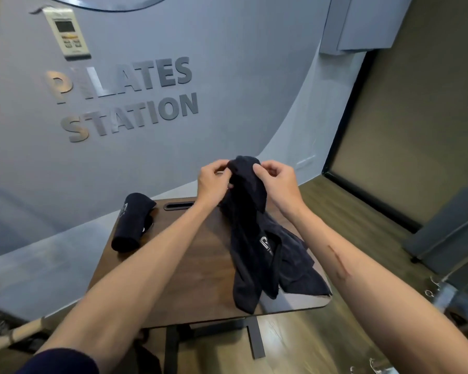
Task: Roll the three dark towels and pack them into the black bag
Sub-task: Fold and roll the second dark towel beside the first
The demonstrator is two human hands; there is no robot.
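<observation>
At the tabletop's (173, 279) far left corner lies a rolled towel (131, 222); left hand (214, 179) and right hand (277, 179) pinch a loose towel's (254, 238) top, its tail draping onto the right edge.

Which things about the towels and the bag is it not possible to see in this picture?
- Black bag: not identifiable anywhere in the head view.
- Third towel: the loose heap under the lifted towel may be one towel or two; the folds hide it.
- Fingertips of the left hand and right hand: partly buried in cloth.
- Print on the rolled towel: too small to read.
</observation>
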